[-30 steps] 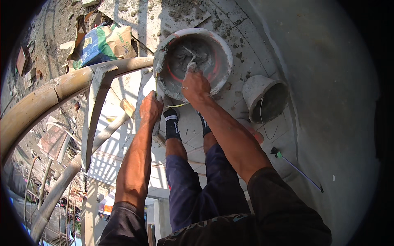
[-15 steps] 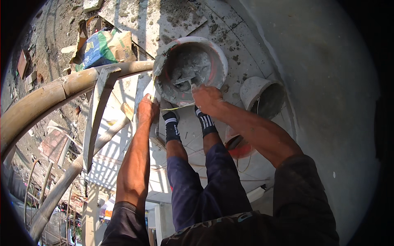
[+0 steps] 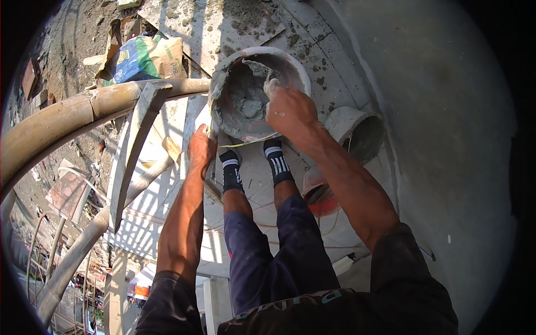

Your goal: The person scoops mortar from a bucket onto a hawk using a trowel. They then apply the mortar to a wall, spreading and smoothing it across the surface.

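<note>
Grey wet mortar lies inside a round bucket with a mortar-smeared rim, in front of my feet. My right hand is closed round the handle of a trowel over the bucket; its blade is coated in mortar and hard to tell from the mix. A thin yellow cord runs along the bucket's near rim and up its left side. At the bucket's left, my left hand is closed, seemingly on this cord; its fingertips are partly hidden.
A curved bamboo pole and a wooden post stand to the left. Beyond them lies a torn paper sack. A tilted grey bucket and a red-lined container are at the right, beside a smooth grey surface.
My right hand has moved up and further over the bucket with the trowel, whose blade showed mid-bucket before. The bucket leans slightly differently; my left hand stays nearly in place.
</note>
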`<state>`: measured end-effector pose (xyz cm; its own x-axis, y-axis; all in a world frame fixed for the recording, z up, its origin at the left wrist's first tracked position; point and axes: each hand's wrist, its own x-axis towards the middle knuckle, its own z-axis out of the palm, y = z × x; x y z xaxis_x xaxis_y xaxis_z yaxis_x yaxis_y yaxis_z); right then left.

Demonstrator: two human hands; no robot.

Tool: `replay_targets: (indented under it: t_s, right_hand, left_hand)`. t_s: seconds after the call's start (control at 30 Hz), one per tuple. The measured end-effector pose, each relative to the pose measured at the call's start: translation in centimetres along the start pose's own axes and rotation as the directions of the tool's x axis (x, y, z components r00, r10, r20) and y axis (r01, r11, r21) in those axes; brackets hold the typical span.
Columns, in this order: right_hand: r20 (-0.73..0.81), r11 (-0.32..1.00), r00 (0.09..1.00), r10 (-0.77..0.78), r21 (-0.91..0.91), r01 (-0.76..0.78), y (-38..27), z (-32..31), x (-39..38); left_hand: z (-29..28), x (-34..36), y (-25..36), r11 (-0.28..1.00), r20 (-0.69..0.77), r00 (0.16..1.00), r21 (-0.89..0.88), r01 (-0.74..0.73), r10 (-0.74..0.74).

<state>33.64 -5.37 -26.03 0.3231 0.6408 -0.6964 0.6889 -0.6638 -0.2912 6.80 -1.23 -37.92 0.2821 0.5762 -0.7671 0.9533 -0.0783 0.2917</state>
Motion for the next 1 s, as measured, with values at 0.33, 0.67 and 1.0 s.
replay_targets:
  t_s: [0.33, 0.67, 1.0]
  right_hand:
    - [0.137, 0.915, 0.948, -0.289, -0.251, 0.315, -0.8, 3.4, -1.2]
    - [0.109, 0.914, 0.951, -0.289, -0.264, 0.308, 4.3, 0.5, -1.9]
    - [0.017, 0.857, 0.902, -0.432, -0.304, 0.416, 0.3, 6.4, -4.0]
  left_hand:
    - [1.0, -1.0, -0.3, 0.999, -0.053, 0.998, -0.019, -0.030, 0.029]
    - [-0.8, -2.8, 1.4, 0.979, -0.075, 0.994, -0.181, -0.090, 0.077]
    - [-1.4, -2.2, 1.3, 0.981, -0.014, 0.997, -0.180, 0.075, -0.078]
